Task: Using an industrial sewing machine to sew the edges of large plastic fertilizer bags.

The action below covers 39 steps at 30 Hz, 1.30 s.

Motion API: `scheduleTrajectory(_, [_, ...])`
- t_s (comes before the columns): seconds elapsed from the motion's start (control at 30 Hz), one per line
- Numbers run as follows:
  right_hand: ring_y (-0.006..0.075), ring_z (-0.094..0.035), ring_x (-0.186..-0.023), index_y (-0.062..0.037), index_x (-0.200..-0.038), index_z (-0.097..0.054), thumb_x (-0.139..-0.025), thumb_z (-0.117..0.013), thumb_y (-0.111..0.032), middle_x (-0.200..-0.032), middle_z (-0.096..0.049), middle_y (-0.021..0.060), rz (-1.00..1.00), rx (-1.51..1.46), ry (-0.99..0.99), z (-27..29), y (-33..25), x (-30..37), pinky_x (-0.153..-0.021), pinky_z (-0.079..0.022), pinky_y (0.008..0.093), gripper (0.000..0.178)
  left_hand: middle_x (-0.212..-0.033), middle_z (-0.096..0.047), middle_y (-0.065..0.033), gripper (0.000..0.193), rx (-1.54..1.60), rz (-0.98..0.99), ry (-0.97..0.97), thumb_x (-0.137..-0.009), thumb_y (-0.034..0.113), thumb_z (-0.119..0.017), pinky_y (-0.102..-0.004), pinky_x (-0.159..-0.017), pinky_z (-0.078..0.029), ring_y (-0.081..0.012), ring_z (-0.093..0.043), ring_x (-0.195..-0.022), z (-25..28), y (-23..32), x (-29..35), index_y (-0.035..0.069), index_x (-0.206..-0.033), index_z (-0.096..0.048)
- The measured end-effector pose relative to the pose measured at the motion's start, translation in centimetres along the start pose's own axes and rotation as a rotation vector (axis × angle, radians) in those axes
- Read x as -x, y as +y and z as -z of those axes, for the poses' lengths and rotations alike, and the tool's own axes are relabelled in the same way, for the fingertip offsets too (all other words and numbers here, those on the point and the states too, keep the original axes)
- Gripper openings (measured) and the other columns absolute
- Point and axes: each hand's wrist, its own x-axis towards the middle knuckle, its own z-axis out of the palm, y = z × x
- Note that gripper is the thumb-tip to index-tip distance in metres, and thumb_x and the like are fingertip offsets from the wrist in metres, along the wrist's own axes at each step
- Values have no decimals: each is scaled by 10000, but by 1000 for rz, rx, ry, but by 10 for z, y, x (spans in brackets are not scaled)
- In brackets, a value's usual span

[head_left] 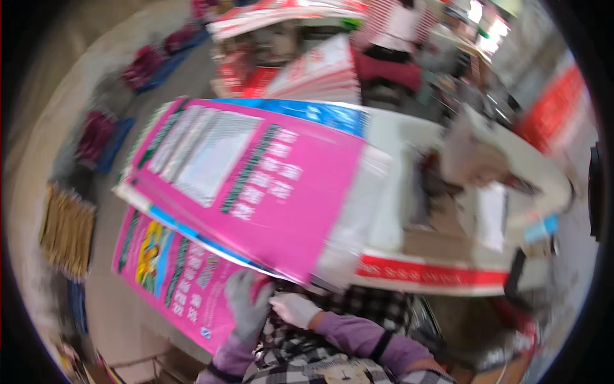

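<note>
**Two gloved hands at the near edge of a pink stack**

The pink stack (307,205) lies partly on a white table (394,131), its print smeared by blur. At the stack's near edge, the left hand (246,304) has its fingers curled beside a scrap of pink; I cannot tell whether it grips it. Just right of that, below the same edge, the right hand (297,310) looks bent inward, its fingertips too unclear to show any hold. A lower pink sheet (211,297) emerges near-left of the stack, partly covered by it. A blue sheet (339,118) peeps from under the stack's far edge. Right of the stack, a pale machine (473,153) is badly blurred. Beyond the stack, a co-worker in stripes (428,22) is cut off.
</note>
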Motion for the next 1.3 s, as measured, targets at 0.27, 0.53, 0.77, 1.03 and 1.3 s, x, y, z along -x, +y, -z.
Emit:
scheduleTrajectory(0.27, [278, -650, -835, -38, -893, -659, -848, -589, -91, -880, -668, 134, 117, 151, 658, 137, -26, 109, -747, -517, 392, 100, -905, -614, -62, 210, 764, -211, -562, -776, 164, -770, -313, -754, -478, -186, -608, -851, -123, 84, -135, 50, -928, -680])
scheduleTrajectory(0.53, [367, -612, -1054, -2, -1074, -671, -859, -642, -465, -1020, -667, 231, -352, -382, 679, 198, -27, 91, -946, -434, 419, 512, -863, -603, -55, 101, 835, -123, -340, -887, 72, -645, -235, -727, -447, -111, -565, -789, -65, 120, -123, -16, -921, -682])
scheduleTrajectory(0.77, [268, -672, -781, 16, -952, -651, -891, -646, -297, -911, -698, 133, -154, -107, 902, 160, -15, 71, -717, -527, 377, 320, -855, -603, -32, 93, 941, -87, -355, -893, 80, -660, -248, -719, -456, -85, -542, -784, -59, 115, -131, -11, -884, -678])
scheduleTrajectory(1.03, [63, -499, -510, -33, -879, -672, -930, -635, -314, -572, -472, -52, -335, -1158, 882, 153, -21, 46, -496, -441, 223, 287, -884, -644, -10, 136, 1041, 269, -727, -915, 58, -609, -207, -639, -472, -66, -575, -744, -53, 98, -109, 26, -1035, -665])
scheduleTrajectory(1.3, [184, -594, -519, -77, -801, -722, -924, -625, -216, -569, -612, 46, -390, -402, 1124, 163, 8, 77, -549, -490, 323, 209, -851, -636, -8, 121, 1642, 196, -289, -959, 50, -551, -217, -632, -484, -59, -568, -714, -33, 79, -137, 39, -1017, -657])
